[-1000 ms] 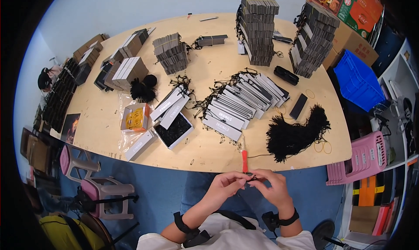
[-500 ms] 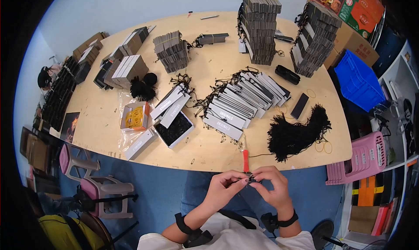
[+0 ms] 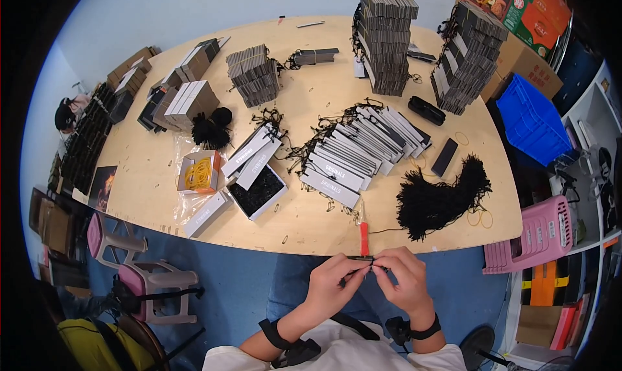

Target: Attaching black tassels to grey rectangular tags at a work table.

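Just off the table's front edge, my left hand (image 3: 332, 285) pinches a narrow dark tag (image 3: 358, 259), seen nearly edge-on. My right hand (image 3: 404, 281) meets it at the tag's right end, with thumb and forefinger pinched on what looks like black cord, too small to see clearly. A red-handled tool (image 3: 364, 239) with a thin metal tip lies just beyond my fingers. Farther on, a fanned row of pale hang tags (image 3: 332, 183) has black strings along its left side. To the right lies a heap of loose black cords (image 3: 442, 199).
An open box of small black pieces (image 3: 283, 191) and a box of yellow rubber bands (image 3: 214, 176) stand left of centre. Tall bundled tag stacks (image 3: 389, 47) rise at the back. A blue crate (image 3: 532, 121) and a pink basket (image 3: 541, 231) flank the table's right side.
The dark tag has turned and now shows as a thin bar pointing left from my fingertips. My hands stay close together in nearly the same place.
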A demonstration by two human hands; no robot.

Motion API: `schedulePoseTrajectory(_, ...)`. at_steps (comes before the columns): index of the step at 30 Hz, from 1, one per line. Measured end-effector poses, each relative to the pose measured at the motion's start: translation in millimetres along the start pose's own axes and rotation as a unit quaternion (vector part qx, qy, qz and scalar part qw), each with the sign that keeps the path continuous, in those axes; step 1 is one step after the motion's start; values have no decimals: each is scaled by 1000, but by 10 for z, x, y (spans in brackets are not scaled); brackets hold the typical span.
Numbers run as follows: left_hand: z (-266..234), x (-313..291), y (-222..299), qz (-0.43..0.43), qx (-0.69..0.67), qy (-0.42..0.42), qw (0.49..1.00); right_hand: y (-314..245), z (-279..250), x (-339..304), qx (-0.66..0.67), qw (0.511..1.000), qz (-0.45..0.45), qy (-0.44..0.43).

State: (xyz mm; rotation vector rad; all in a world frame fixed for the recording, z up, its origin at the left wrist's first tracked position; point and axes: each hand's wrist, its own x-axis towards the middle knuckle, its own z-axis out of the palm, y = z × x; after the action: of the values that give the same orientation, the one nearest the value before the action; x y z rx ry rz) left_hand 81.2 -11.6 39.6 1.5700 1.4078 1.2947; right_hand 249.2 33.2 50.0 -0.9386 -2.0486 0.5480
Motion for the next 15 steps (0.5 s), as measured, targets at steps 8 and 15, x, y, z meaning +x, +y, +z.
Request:
schedulePoseTrajectory(8,37,14,-5,11,27,22,999,20,4,11,-33,998,-42,19)
schedulePoseTrajectory(15,15,18,47,-12,21,7,1000,38,65,-42,17,999,-2,43)
